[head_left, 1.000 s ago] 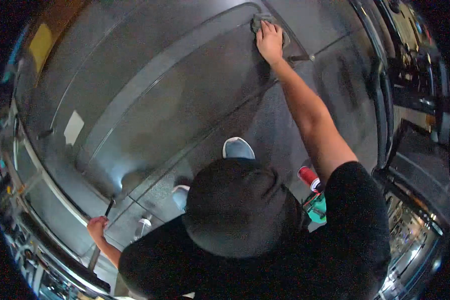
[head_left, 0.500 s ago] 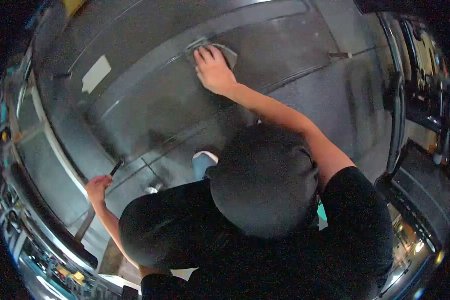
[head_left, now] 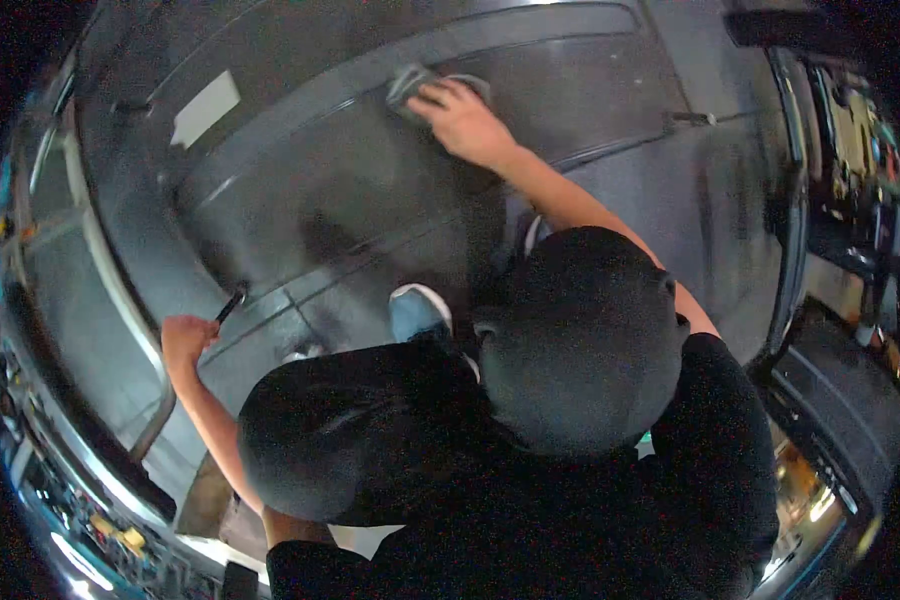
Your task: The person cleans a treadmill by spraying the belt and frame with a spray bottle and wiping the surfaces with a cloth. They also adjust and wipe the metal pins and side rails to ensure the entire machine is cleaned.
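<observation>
My right hand [head_left: 467,122] presses a crumpled grey cloth [head_left: 411,88] against a large dark panel [head_left: 310,190], near a raised curved ridge at its upper middle. The fingers wrap over the cloth, and part of it bulges out on both sides of them. At the lower left, my left hand [head_left: 187,338] is closed round the end of a short black handle [head_left: 232,302] that points up and right to the panel's lower corner.
A white label [head_left: 206,108] lies on the panel at the upper left. A shoe [head_left: 419,312] shows below the panel. A curved pale rail [head_left: 100,240] runs down the left, and a dark frame [head_left: 792,200] stands at the right.
My right hand and the cloth have shifted slightly up and to the right. My left hand is a little higher, still on the handle. The capped head has moved right.
</observation>
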